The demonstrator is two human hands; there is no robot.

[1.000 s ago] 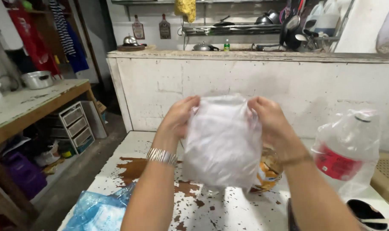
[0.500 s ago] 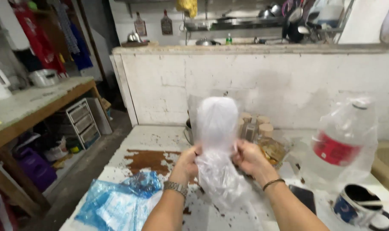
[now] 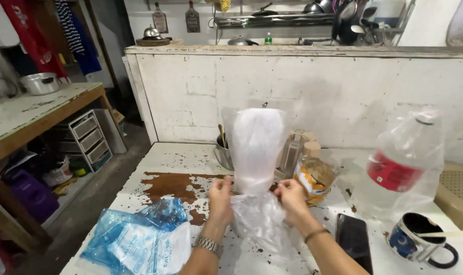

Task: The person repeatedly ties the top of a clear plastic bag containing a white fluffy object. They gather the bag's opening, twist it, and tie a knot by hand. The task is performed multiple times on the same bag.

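Both hands (image 3: 257, 198) on clear bag (image 3: 257, 147)

A clear plastic bag (image 3: 257, 153) stands upright above the tabletop (image 3: 165, 168), its upper part puffed out into a rounded, cloudy white column. It narrows to a pinched waist in the middle, and below that the loose plastic hangs crumpled and wrinkled toward the tabletop.

We now pinch the clear plastic bag (image 3: 257, 153) at its neck: left hand (image 3: 220, 196) and right hand (image 3: 291, 196) sit lower in frame, its puffed top standing above them.
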